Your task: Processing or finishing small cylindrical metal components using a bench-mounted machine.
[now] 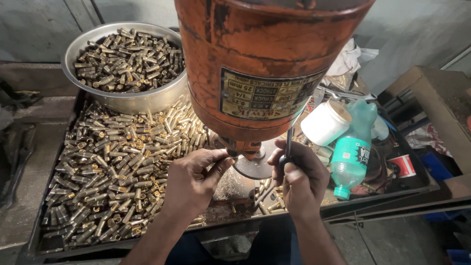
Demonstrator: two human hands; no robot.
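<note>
The person's left hand (192,181) had its thumb and fingertips pinched together on a small part directly under the chuck (244,147) of an orange drill press (255,64); the part itself was too small and hidden to make out. The right hand (300,179) was clenched around a thin dark lever handle (288,145) that rose just to the right of the chuck, the thumb lying along it. Below the chuck sat the press's round metal table (255,168), with both hands touching or nearly touching its edge. Left of the drill press, a wide dark tray (34,230) was heaped with short brass tubes (113,172), dull gold and lying in every direction. Behind that heap, further left of the press, a steel bowl (122,100) held more of the same tubes. Right of the drill press stood a white plastic jar (326,122), tilted, and beside it a green plastic bottle (354,149) lying with its cap pointing toward the person. Further right of the press was a small red and white paper cup (405,166). The orange body of the press filled the top centre of the view, worn and scratched, with a metal rating plate on its front.
</note>
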